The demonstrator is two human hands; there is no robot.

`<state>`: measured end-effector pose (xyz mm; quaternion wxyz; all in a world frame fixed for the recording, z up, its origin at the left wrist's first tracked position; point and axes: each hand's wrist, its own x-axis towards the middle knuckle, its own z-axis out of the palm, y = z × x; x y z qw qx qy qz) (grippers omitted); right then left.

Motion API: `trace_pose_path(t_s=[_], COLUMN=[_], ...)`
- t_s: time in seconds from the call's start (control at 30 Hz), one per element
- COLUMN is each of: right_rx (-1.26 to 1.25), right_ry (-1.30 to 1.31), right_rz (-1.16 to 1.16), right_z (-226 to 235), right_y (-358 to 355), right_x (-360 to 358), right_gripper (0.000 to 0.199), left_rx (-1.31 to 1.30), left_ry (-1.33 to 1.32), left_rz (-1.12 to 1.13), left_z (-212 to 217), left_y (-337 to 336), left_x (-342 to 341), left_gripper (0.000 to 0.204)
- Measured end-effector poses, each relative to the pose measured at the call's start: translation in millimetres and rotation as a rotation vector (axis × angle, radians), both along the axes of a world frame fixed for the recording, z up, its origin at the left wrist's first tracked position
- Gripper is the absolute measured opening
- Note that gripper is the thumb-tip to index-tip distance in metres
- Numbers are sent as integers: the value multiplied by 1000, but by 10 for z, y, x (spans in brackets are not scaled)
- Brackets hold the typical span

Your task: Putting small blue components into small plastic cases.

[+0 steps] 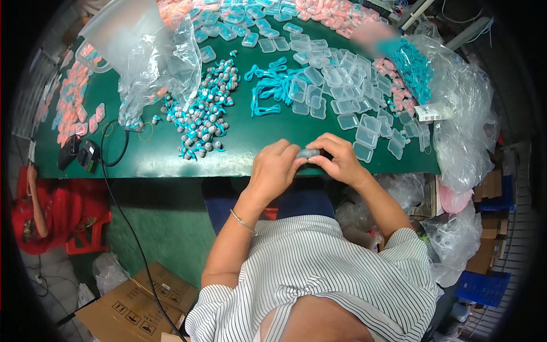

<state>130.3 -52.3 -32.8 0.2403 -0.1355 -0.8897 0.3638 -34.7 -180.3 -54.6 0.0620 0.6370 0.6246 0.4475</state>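
Note:
My left hand [274, 165] and my right hand [339, 158] meet at the near edge of the green table [239, 142]. Together they pinch a small clear plastic case [308, 153] with something grey inside. Just beyond the right hand lie several empty clear cases [342, 97]. To the left of my hands is a heap of grey-and-teal earplugs with cords [202, 114]. Loose teal cords [270, 88] lie between that heap and the cases.
A crumpled clear plastic bag [151, 57] sits at the table's back left. Pink filled cases [71, 108] line the left edge, and more lie at the back. A black scanner with cable [80, 153] rests near the left. Plastic bags [461, 131] hang right. Cardboard boxes [137, 308] lie on the floor.

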Motion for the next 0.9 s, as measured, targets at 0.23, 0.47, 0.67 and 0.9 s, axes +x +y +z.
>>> trace_pose_path(t_s=[0.23,0.47,0.67,0.9], right_rx=[60,-109,-22,433], right_ry=[-88,-29,-203,-686], right_rz=[188,-409,-540,-343], right_z=[310,253,171,437], right_y=[452,2621,3196,2059], right_x=[-329,-1195,-1519,-1077], right_gripper=[27,37,65,61], left_rx=[28,38,38,70], left_ry=[-270,-243,-285,-249], left_rz=[92,113,133,152], left_z=[33,-28,-21,-30], left_y=[123,121,162,140], left_x=[-78,-84,-77,-90], left_gripper=[25,29,21,19])
